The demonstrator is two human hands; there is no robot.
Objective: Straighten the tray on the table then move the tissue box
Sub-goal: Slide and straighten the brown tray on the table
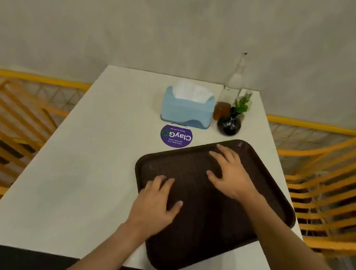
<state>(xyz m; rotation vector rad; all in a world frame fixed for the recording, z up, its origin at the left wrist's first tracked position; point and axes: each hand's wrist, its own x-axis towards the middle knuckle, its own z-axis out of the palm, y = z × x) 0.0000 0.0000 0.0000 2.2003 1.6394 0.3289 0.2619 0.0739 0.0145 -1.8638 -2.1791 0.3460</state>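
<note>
A dark brown tray (208, 236) lies skewed on the white table (78, 177), its right corner reaching the table's right edge. My left hand (155, 205) rests flat on the tray's left part, fingers spread. My right hand (233, 175) lies flat on the tray's far part, fingers apart. Neither hand grips anything. A light blue tissue box (187, 111) with white tissue sticking out stands at the far middle of the table, apart from the tray.
A round purple sticker (176, 136) lies between tissue box and tray. A tall glass bottle (231, 89) and a dark round vase (229, 123) with a green sprig stand right of the box. Yellow slatted chairs (335, 186) flank the table; a wall is behind.
</note>
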